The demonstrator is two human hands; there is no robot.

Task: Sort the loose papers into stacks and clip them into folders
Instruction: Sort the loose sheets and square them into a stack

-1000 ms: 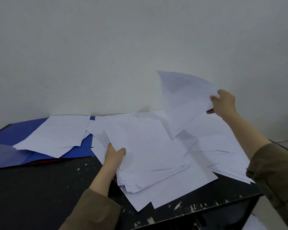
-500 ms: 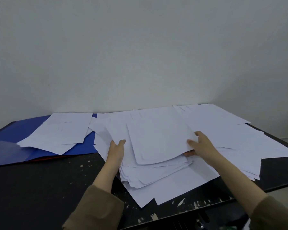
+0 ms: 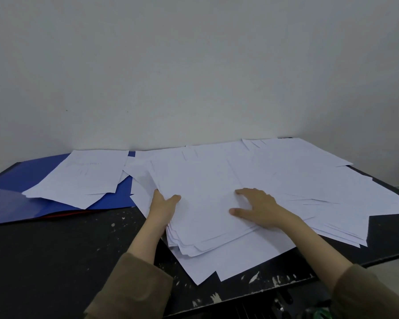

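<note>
Your left hand (image 3: 164, 209) grips the left edge of the paper stack (image 3: 207, 203) — thumb on top. Your right hand (image 3: 260, 209) lies flat on it, fingers spread wide.

Dim, soft light and a slightly fuzzy picture

The wall (image 3: 193, 65) looks grey and darker toward 9 o'clock. A pale shine sits on the blue folder (image 3: 7, 203) at 9 o'clock. The white papers (image 3: 286, 180) look washed out, with faint shadows. Edges bend a little.

Head cam, looking fwd-down, near table (image 3: 55, 261).
</note>
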